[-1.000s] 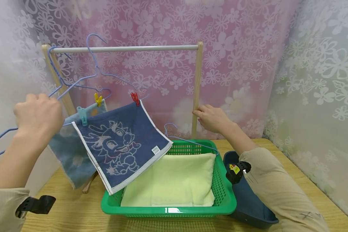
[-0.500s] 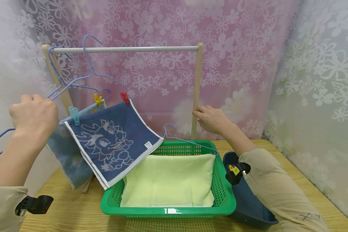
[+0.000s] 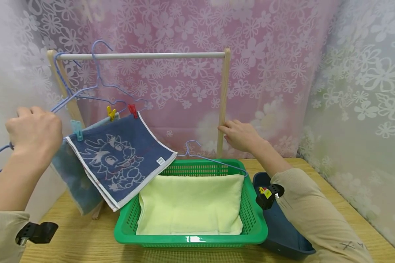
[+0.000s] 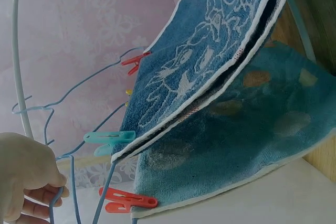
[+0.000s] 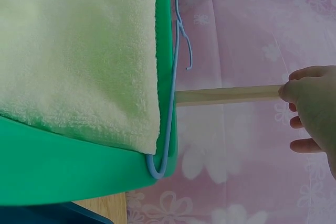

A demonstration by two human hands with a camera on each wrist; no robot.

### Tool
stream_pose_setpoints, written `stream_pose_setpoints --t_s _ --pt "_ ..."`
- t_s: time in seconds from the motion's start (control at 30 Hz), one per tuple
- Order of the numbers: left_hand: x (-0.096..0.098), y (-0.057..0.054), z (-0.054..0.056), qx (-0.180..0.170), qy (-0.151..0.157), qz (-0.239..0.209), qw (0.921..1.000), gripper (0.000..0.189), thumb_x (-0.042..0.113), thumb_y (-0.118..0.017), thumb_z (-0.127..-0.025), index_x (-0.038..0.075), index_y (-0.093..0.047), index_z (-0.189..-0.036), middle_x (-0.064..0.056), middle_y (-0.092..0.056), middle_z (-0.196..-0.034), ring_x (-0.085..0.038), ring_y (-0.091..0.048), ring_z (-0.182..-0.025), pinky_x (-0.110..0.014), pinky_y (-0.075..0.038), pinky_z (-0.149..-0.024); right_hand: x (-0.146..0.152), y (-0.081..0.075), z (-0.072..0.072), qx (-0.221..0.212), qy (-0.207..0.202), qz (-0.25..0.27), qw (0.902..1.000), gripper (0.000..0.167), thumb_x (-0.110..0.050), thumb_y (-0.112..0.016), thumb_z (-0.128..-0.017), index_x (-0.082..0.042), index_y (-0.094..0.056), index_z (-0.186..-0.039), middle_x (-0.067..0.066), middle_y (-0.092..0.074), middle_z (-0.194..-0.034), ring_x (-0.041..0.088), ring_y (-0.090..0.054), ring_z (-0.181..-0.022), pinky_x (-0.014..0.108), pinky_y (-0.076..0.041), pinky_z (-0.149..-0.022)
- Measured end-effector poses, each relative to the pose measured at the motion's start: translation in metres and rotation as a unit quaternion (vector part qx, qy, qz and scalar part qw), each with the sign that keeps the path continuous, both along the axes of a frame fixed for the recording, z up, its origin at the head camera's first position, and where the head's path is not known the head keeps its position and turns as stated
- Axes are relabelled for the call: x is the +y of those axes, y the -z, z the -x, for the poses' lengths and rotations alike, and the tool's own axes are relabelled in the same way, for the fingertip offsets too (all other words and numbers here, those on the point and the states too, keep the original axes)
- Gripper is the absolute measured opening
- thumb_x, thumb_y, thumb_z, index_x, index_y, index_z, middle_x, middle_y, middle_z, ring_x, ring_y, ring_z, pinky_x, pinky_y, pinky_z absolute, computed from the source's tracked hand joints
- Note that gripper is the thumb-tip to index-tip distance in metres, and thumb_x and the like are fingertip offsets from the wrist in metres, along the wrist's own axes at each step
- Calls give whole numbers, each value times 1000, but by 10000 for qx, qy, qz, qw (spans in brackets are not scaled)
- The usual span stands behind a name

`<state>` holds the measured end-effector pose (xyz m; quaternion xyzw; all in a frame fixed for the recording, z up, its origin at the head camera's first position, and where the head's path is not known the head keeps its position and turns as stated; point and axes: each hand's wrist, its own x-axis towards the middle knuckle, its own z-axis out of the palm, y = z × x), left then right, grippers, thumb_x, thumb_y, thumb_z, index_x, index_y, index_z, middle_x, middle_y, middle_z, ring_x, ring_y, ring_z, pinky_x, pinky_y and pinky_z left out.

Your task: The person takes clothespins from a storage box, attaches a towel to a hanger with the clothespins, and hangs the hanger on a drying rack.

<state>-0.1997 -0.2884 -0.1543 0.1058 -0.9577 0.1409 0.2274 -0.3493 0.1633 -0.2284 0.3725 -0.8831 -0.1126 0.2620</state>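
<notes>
My left hand (image 3: 34,131) grips a blue wire hanger (image 3: 82,89) by its left shoulder. The hanger's hook crosses the white rail (image 3: 158,55) of a small rack. From it hangs a dark blue towel (image 3: 116,160) with a white cartoon dragon, held by a light blue clothespin (image 3: 76,129) and a red clothespin (image 3: 133,111). Behind it is a teal towel (image 4: 210,145) on another hanger, pegged with a red clothespin (image 4: 128,200) and a yellow clothespin (image 3: 111,113). My right hand (image 3: 240,135) pinches the rack's right wooden post (image 3: 223,98).
Below stands a green basket (image 3: 191,239) with a folded pale yellow towel (image 3: 194,204) in it. A spare blue hanger (image 3: 214,160) lies across its back right corner. Beside it, a dark blue bin (image 3: 286,233) holds clothespins, partly hidden by my right sleeve (image 3: 316,212).
My left hand has moved slightly left, and the hanger with the dark blue towel has shifted left along the rail. My right hand stays on the post.
</notes>
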Motion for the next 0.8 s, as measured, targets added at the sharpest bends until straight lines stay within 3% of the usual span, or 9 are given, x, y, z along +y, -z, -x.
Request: stream_pose_setpoints --t_s 0.47,0.8 --pt "-3 1 1 11 -127 79 9999 23 -4 -32 -88 -20 -41 -73 -31 -34 -74 -45 -35 -76 -50 -39 -55 -1 -1 -2 -99 115 -92 9998 39 -16 -62 -88 -7 -56 -126 12 -56 -111 28 -54 -101 37 -52 -69" --pt "-2 6 4 376 15 -192 9991 25 -7 -27 -87 -26 -39 -78 -36 -32 -78 -51 -34 -82 -57 -38 -62 0 1 -1 -59 77 -139 9999 40 -17 -63 -88 -7 -57 -126 11 -56 -109 27 -55 -96 35 -52 -66"
